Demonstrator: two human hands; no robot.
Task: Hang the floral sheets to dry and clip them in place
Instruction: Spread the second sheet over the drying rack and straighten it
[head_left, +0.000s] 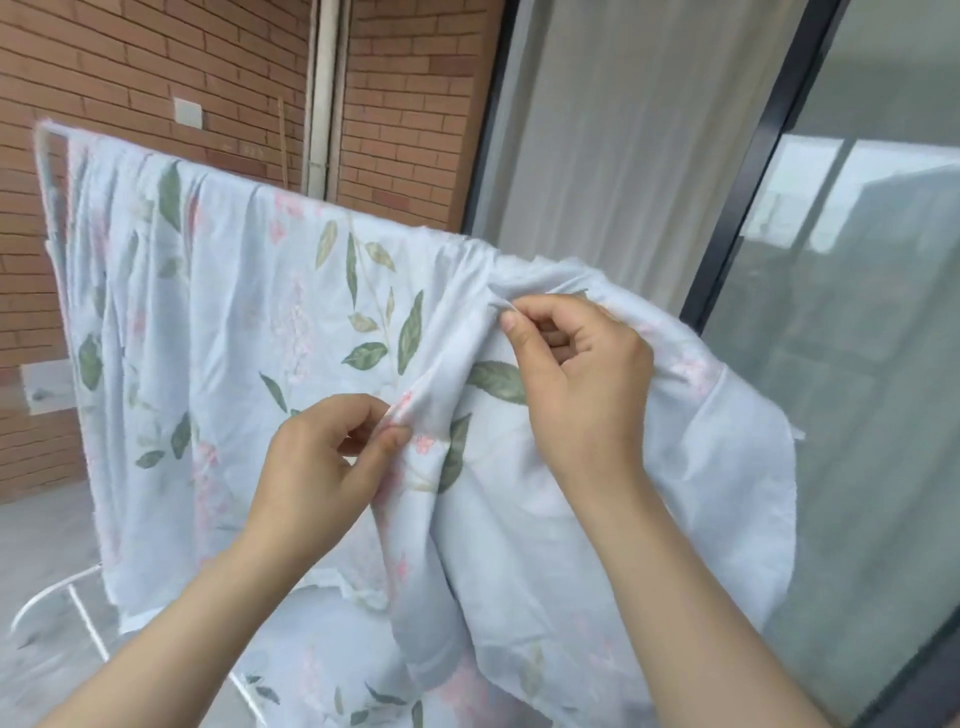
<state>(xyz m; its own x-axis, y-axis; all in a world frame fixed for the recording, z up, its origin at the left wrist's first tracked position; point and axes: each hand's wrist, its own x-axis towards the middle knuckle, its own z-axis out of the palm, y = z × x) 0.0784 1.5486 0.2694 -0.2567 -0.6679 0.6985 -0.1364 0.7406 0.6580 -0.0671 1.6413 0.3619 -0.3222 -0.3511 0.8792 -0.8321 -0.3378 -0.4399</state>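
A pale blue floral sheet (223, 332) with green leaves and pink blossoms hangs draped over the top bar of a white drying rack (49, 171). Its right part is bunched and folded. My left hand (322, 467) pinches a fold of the sheet between thumb and fingers, low and centre. Higher up, near the bar, my right hand (576, 374) pinches another fold of the same sheet. More floral fabric (332, 670) lies below, over the rack's lower part. No clip is in view.
The rack's white base legs (57, 597) spread on the grey floor at lower left. A brick wall (405, 104) stands behind. A dark-framed glass door (769, 171) with a white curtain runs close along the right.
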